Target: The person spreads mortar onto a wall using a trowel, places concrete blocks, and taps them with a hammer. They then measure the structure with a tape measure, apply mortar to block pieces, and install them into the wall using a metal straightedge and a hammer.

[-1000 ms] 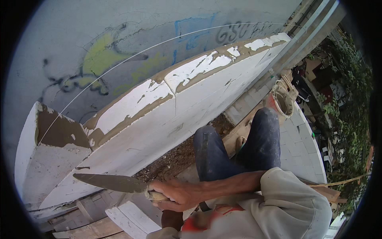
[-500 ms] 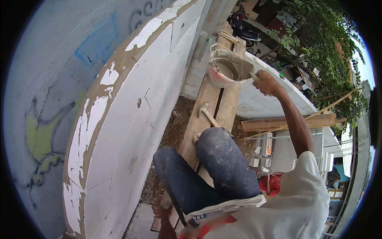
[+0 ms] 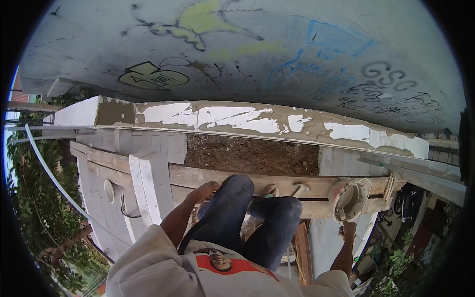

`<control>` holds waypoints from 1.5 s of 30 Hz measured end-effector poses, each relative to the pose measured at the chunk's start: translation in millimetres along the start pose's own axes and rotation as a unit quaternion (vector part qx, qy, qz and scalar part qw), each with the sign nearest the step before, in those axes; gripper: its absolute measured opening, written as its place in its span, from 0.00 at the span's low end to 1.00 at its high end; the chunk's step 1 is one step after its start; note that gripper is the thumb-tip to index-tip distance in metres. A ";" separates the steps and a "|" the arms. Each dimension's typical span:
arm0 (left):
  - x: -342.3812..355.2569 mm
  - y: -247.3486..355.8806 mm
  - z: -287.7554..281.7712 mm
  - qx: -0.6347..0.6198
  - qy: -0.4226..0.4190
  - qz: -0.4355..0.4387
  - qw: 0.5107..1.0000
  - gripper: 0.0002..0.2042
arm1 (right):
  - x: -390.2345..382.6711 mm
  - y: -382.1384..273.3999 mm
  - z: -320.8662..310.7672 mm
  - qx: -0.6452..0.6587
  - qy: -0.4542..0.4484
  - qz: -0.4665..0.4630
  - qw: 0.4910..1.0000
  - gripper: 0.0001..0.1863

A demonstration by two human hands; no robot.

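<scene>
A grey plastered wall [image 3: 277, 54] bears yellow, blue and black graffiti [image 3: 200, 21]. A metal-headed hammer [image 3: 301, 188] lies on brown wooden planks [image 3: 217, 176] bordering a reddish-brown patch of soil [image 3: 252, 154]. Green leafy foliage [image 3: 29, 203] fills the far left.

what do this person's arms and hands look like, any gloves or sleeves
No gloves show on the left hand or right hand; both look bare. The left sleeve and right sleeve are loose, plain, pale greyish-white cloth, leaving the forearms uncovered. No watch or band can be made out.
</scene>
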State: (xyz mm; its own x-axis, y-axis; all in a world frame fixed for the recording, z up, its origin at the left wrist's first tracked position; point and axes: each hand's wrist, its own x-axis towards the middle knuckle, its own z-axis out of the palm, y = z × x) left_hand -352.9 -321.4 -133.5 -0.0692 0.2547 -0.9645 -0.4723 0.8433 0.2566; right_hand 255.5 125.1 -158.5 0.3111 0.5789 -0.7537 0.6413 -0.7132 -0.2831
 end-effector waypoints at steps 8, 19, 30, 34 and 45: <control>-147.2 -58.0 20.9 -0.036 0.194 0.060 0.979 0.69 | -158.3 -68.6 100.6 -0.221 -0.360 -0.182 0.888 0.30; -243.3 -155.1 2.5 -0.055 0.257 -0.156 0.952 0.71 | -394.6 -202.2 289.2 -0.497 -0.389 -0.322 0.705 0.23; -93.2 -382.0 -98.4 -0.311 0.511 -0.163 0.785 0.51 | -581.4 -71.6 736.0 -0.492 -0.499 -0.504 0.504 0.42; -49.6 -467.5 -167.5 -0.363 0.619 -0.216 0.662 0.53 | -638.2 -26.2 901.8 -0.409 -0.429 -0.664 0.457 0.46; 17.5 -604.4 -180.7 -0.566 0.571 -0.333 0.493 0.55 | -623.0 27.4 990.0 -0.416 -0.359 -0.678 0.488 0.53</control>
State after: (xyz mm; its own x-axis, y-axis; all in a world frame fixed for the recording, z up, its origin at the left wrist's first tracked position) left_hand -227.4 -912.2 -316.6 0.2875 -0.8773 -0.3843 -0.8677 -0.4085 0.2834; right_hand -615.2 -646.3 -283.8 -0.9292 -0.2055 -0.3070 0.0725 0.7134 -0.6970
